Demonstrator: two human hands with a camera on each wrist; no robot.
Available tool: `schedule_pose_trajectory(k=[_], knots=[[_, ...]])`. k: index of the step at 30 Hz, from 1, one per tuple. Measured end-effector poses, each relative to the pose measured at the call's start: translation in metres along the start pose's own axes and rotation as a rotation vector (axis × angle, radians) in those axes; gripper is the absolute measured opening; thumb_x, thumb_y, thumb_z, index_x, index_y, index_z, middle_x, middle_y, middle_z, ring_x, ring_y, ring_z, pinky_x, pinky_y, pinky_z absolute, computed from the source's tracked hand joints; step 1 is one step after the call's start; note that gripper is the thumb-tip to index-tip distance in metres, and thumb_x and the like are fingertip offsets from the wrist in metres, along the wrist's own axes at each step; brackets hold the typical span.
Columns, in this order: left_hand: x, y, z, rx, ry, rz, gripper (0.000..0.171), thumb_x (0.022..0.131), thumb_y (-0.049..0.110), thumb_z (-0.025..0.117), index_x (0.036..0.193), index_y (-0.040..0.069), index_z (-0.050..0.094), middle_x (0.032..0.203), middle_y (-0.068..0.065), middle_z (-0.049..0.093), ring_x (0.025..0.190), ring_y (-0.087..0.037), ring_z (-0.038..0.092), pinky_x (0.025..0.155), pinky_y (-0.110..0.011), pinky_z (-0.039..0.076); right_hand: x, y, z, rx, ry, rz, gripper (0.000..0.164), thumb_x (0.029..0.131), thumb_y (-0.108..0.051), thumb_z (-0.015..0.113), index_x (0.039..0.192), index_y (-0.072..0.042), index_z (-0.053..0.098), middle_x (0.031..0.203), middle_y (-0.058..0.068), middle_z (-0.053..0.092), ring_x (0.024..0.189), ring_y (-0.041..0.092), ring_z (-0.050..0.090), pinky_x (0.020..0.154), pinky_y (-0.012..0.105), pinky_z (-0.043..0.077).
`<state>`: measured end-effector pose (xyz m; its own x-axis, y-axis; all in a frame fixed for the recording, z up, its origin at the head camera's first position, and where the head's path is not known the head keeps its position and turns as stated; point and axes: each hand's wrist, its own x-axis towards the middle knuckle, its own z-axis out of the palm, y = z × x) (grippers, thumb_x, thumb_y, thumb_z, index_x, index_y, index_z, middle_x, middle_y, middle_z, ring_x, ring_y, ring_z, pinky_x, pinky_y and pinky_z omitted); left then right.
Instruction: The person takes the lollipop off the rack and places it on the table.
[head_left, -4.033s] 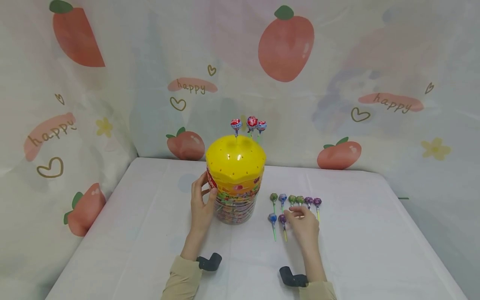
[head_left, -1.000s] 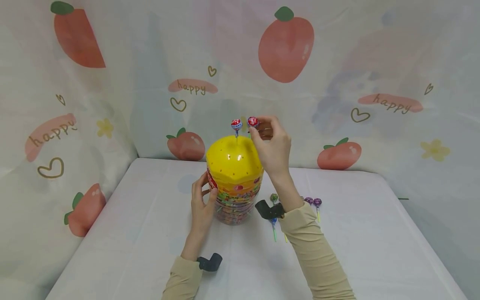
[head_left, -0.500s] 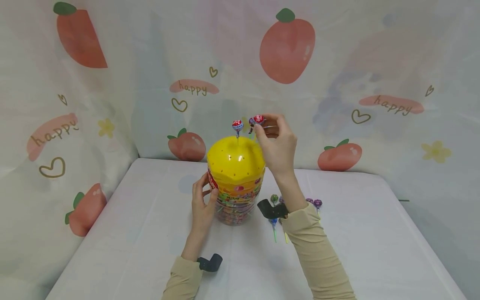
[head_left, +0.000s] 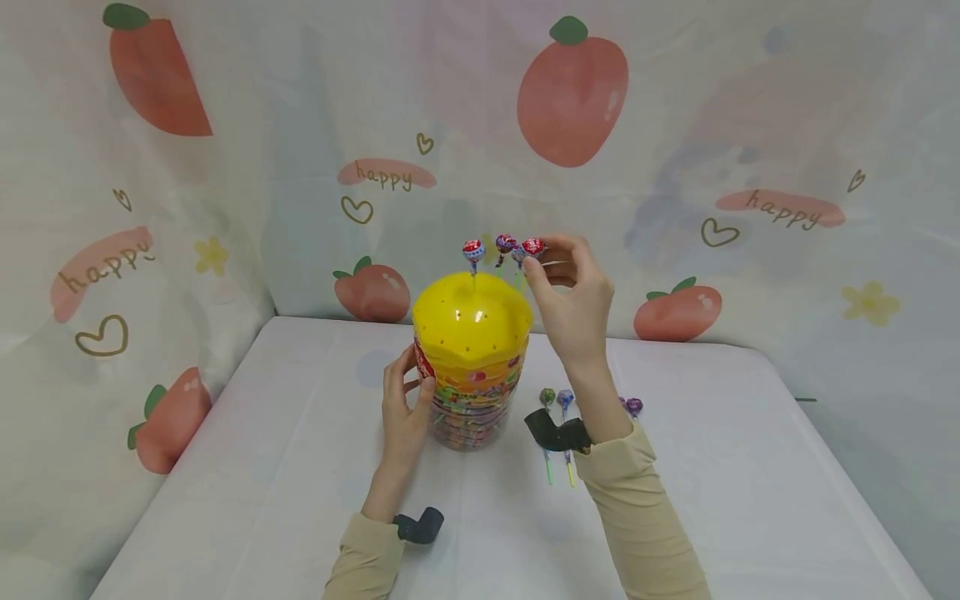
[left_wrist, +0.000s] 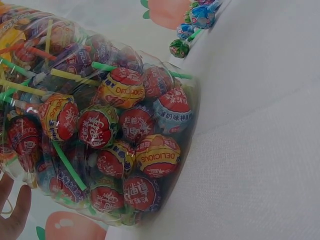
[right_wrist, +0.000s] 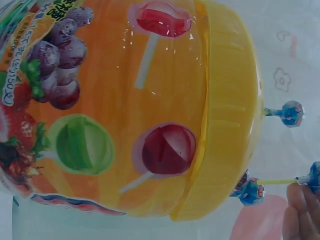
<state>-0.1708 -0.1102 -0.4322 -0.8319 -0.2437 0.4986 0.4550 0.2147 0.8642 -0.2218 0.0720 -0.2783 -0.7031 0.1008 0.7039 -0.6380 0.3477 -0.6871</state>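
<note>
A clear plastic candy jar (head_left: 467, 417) with a yellow domed lid (head_left: 465, 321) stands upright, packed with wrapped lollipops (left_wrist: 97, 125). My left hand (head_left: 405, 408) grips its left side. Above the lid's right edge, my right hand (head_left: 573, 300) pinches a red-topped lollipop (head_left: 532, 247) by its head. Its yellow stick (right_wrist: 277, 182) points toward the lid in the right wrist view; whether the tip sits in a hole cannot be told. A red-and-blue lollipop (head_left: 473, 250) and a dark red one (head_left: 506, 243) stand in the lid. A third is partly hidden behind the held one.
Right of the jar, several lollipops lie on the white table, among them a green one (head_left: 547, 397), a blue one (head_left: 564, 397) and a purple one (head_left: 634, 407). My right forearm hides others. A patterned cloth (head_left: 465, 92) hangs behind the table.
From the lollipops on the table, my right hand has risen to the lid with one lollipop. Over the last second it has shifted right along the lid. The left hand has stayed on the jar.
</note>
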Motion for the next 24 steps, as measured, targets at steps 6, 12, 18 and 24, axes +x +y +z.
schedule_pose_trajectory(k=[6, 12, 18, 24], knots=[[0.000, 0.000, 0.000, 0.012, -0.002, -0.007, 0.053, 0.093, 0.003, 0.054, 0.143, 0.000, 0.038, 0.134, -0.023, 0.044, 0.124, -0.034, 0.043, 0.098, -0.060, 0.042, -0.011, 0.002, -0.009, -0.008, 0.006, 0.043, 0.031, 0.088, -0.014, 0.069, 0.115, -0.002, 0.062, 0.099, 0.014, 0.068, 0.078, 0.005, 0.059, 0.074, 0.013, 0.049], [0.000, 0.001, 0.000, 0.026, -0.009, -0.017, 0.053, 0.093, 0.004, 0.055, 0.143, -0.001, 0.037, 0.134, -0.023, 0.044, 0.124, -0.033, 0.043, 0.098, -0.057, 0.043, -0.029, 0.012, -0.021, -0.028, 0.017, 0.100, 0.030, 0.087, -0.014, 0.070, 0.114, -0.003, 0.063, 0.098, 0.013, 0.068, 0.077, 0.001, 0.059, 0.073, 0.012, 0.047], [0.002, -0.022, 0.003, 0.025, 0.006, -0.005, 0.055, 0.092, 0.003, 0.056, 0.144, 0.004, 0.037, 0.135, -0.020, 0.044, 0.124, -0.032, 0.043, 0.098, -0.059, 0.043, -0.047, 0.027, -0.029, -0.060, 0.049, 0.127, 0.028, 0.086, -0.014, 0.071, 0.111, -0.001, 0.065, 0.094, 0.016, 0.070, 0.074, -0.004, 0.059, 0.069, 0.009, 0.046], [0.001, -0.037, 0.004, 0.031, 0.011, 0.007, 0.056, 0.093, 0.009, 0.058, 0.145, 0.013, 0.038, 0.137, -0.013, 0.045, 0.126, -0.024, 0.044, 0.098, -0.055, 0.044, -0.065, 0.045, -0.035, -0.090, 0.058, 0.199, 0.029, 0.086, -0.013, 0.071, 0.112, -0.002, 0.065, 0.092, 0.016, 0.069, 0.074, -0.004, 0.057, 0.067, 0.008, 0.044]])
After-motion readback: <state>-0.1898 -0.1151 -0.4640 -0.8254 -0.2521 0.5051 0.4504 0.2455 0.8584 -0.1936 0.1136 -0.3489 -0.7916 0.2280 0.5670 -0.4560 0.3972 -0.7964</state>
